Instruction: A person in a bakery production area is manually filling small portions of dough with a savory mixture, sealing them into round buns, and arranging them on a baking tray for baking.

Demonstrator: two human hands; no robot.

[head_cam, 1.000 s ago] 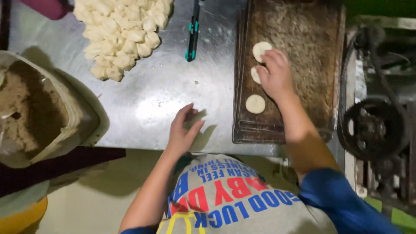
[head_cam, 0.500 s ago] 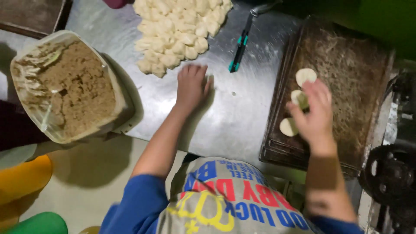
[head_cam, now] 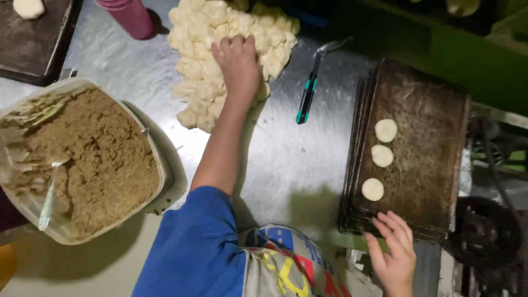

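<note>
Tabletop [head_cam: 286, 165]: bare steel between your arms.
Left hand [head_cam: 239, 63]: fingers pressed together on dough pile [head_cam: 203, 71].
Right hand [head_cam: 393, 256]: fingers spread at tray [head_cam: 429, 165] edge.

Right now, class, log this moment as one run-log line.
left hand: on dough pieces | right hand: open at baking tray edge | tray: three dough discs

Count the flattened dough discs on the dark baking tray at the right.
3, in a row along the left side of the baking tray: far disc, middle disc, near disc, closest to the right hand. None looks hidden.
</note>
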